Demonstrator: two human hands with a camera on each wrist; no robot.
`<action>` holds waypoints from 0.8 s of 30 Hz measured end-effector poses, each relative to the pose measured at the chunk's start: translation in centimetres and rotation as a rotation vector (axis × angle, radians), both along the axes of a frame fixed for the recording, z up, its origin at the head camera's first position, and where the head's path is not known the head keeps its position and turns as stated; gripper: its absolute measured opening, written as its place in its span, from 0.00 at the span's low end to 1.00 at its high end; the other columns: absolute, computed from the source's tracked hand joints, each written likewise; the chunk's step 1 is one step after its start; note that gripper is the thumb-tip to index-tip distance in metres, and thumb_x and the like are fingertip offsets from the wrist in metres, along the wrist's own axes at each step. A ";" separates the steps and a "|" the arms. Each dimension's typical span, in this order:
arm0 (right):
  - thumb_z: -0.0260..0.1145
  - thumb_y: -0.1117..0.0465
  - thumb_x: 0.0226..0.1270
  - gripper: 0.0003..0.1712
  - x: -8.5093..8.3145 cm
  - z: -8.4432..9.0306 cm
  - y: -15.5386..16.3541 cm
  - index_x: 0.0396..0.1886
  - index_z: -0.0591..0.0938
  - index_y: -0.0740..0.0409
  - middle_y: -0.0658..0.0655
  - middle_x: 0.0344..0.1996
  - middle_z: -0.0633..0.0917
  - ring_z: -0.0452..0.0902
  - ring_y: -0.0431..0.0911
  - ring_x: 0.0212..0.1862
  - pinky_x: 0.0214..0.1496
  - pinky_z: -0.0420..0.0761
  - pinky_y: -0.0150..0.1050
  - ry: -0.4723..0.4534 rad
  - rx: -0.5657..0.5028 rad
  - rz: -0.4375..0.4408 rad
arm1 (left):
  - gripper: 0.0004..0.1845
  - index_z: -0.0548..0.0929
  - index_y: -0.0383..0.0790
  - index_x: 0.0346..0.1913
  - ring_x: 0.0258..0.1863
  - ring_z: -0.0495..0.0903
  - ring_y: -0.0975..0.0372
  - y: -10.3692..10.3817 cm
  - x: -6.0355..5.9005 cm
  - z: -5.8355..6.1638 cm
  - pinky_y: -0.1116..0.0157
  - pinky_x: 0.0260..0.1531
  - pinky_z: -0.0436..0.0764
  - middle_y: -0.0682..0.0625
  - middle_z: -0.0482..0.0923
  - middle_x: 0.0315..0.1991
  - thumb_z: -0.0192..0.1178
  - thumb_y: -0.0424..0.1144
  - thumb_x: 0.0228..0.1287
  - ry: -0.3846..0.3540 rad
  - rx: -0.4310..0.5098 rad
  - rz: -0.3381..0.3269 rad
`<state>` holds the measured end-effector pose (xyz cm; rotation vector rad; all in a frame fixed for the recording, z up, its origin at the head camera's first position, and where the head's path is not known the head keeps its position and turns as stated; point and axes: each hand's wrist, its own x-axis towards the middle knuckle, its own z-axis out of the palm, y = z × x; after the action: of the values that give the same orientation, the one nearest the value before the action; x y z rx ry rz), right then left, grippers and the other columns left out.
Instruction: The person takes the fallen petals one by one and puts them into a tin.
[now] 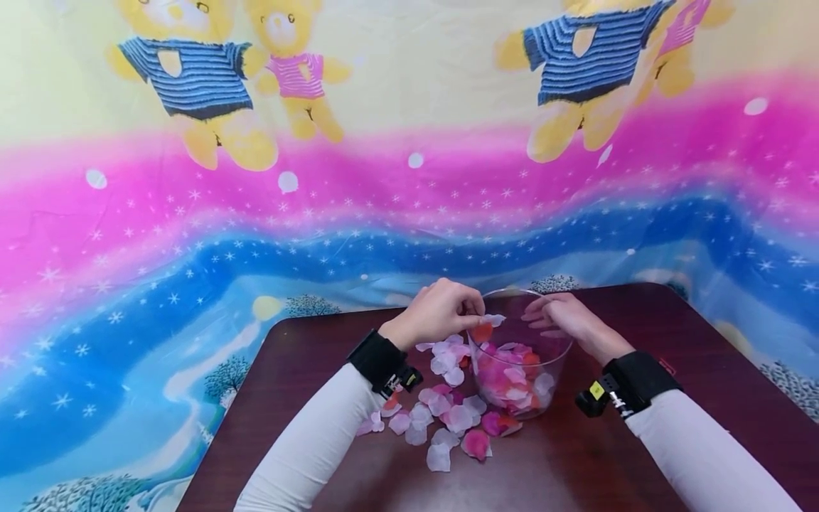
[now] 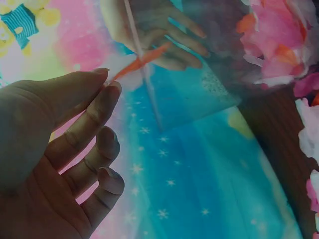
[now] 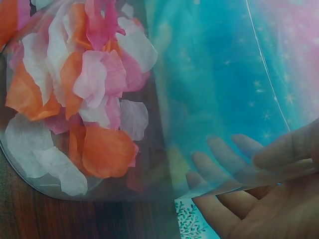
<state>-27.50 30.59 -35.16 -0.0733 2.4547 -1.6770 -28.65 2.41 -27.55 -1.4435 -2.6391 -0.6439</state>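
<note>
A clear container (image 1: 555, 373) stands on the table, holding a heap of pink, white and orange petals (image 3: 94, 94). My left hand (image 1: 438, 313) is at its left rim, thumb and forefinger pinching an orange petal (image 2: 142, 62) together with a whitish one; the other fingers are loosely bent. On the opposite side, my right hand (image 1: 572, 320) holds the container near its rim. Its thumb (image 3: 286, 149) lies by the rim, while the fingers (image 3: 224, 159) stretch along the wall and show through the clear plastic.
Loose petals (image 1: 457, 418) lie scattered on the dark brown table (image 1: 601, 462), left of and in front of the container. Behind the table hangs a bright cloth (image 1: 397, 192) printed with bears and snowflakes. Each wrist wears a black strap (image 1: 643, 380) with a small camera.
</note>
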 end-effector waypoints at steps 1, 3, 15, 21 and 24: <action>0.43 0.67 0.71 0.27 0.0 0.0 0.0 0.64 0.74 0.74 0.73 0.61 0.80 0.77 0.66 0.63 0.63 0.77 0.57 0.000 0.001 -0.001 | 0.03 0.88 0.50 0.39 0.27 0.77 0.72 0.0 -0.2 -0.2 0.70 0.27 0.74 0.61 0.82 0.28 0.67 0.43 0.70 -0.004 0.000 0.004; 0.43 0.67 0.71 0.27 0.0 0.0 0.0 0.64 0.75 0.73 0.72 0.61 0.80 0.78 0.65 0.63 0.62 0.78 0.56 0.004 0.006 -0.003 | 0.03 0.88 0.50 0.39 0.26 0.78 0.72 -0.2 -0.4 -0.5 0.70 0.27 0.74 0.61 0.83 0.28 0.68 0.43 0.70 -0.008 0.006 0.017; 0.41 0.67 0.73 0.27 0.1 0.0 0.1 0.65 0.74 0.73 0.72 0.62 0.79 0.77 0.65 0.64 0.61 0.79 0.55 0.012 0.029 0.014 | 0.08 0.87 0.48 0.46 0.33 0.81 0.70 -5.9 -1.2 -2.5 0.67 0.36 0.79 0.59 0.85 0.36 0.68 0.46 0.70 -0.061 -0.014 0.145; 0.41 0.67 0.73 0.27 0.2 0.1 -0.2 0.65 0.74 0.72 0.72 0.63 0.79 0.76 0.65 0.64 0.61 0.79 0.55 0.019 0.042 0.012 | 0.13 0.86 0.46 0.52 0.38 0.82 0.64 -8.7 -1.8 -6.3 0.63 0.37 0.80 0.51 0.86 0.43 0.69 0.43 0.68 -0.167 -0.016 0.256; 0.40 0.67 0.74 0.26 0.4 -0.1 -0.3 0.65 0.73 0.74 0.73 0.62 0.79 0.77 0.65 0.63 0.60 0.79 0.55 0.027 0.054 0.020 | 0.13 0.86 0.46 0.52 0.38 0.80 0.63 -9.1 -1.9 -8.7 0.64 0.36 0.79 0.48 0.85 0.44 0.70 0.44 0.67 -0.190 0.010 0.293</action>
<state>-27.08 30.29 -35.21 -0.1138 2.5094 -1.6110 -30.52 -6.69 -36.27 -1.0060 -2.9036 -0.7936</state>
